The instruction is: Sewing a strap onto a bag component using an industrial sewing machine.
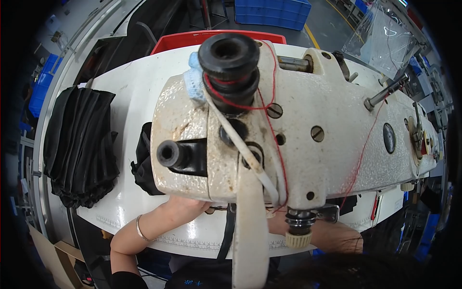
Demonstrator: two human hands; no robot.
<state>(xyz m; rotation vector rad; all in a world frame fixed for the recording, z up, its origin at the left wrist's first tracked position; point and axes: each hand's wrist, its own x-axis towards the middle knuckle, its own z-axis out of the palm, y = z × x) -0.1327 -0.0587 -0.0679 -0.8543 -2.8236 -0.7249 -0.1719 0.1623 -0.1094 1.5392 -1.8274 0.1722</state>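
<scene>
1. One cream-white, worn metal sewing machine head (308, 135) fills the centre, red thread (269, 120) running down it.
2. One white sewing table (130, 96) beneath.
3. One pile of black pleated fabric (79, 149) at table left; a second black piece (143, 166) just beside the machine.
4. One red plastic bin (183, 41) behind the table, contents hidden. One blue crate (272, 12) further back, contents unclear.
5. Left hand (185, 207), silver bracelet at wrist, reaches under the machine; fingers hidden, grip unknown.
6. Right hand (276, 224) mostly hidden; grip unknown.

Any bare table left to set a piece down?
Bare white sewing table: strip between stacked black fabric and cream sewing machine head, plus near edge left of left hand. Crowded under the head, where both hands work; right hand mostly hidden.
</scene>
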